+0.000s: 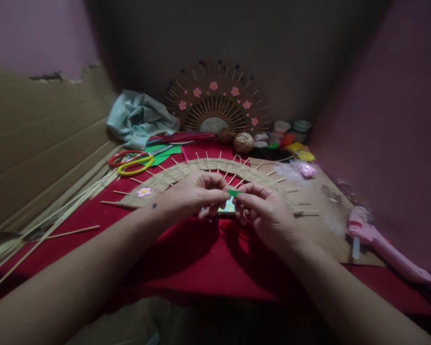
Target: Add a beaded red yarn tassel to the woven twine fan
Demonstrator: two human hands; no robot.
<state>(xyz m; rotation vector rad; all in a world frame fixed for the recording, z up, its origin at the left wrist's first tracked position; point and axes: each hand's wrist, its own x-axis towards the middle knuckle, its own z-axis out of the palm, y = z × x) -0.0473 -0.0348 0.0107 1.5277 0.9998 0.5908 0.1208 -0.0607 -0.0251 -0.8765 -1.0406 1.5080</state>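
Observation:
Between my fingertips is a small green piece (234,192). My left hand (208,191) pinches its left end, and my right hand (260,206) pinches its right end. Both hands are over the front of a woven tan arch (190,167) with thin sticks poking out of it. A pink flower (144,192) sits on the arch's left end. Under the fingers a lit, pale surface (228,206) shows in part; the hands hide the rest of it.
Red and yellow-handled scissors (136,162) lie by green sheets (165,154) at the left. Long sticks (57,223) cross the left edge. Behind stand a flowered fan (215,98) and twine ball (243,142). A pink glue gun (388,244) rests right, beside a brown board (330,230).

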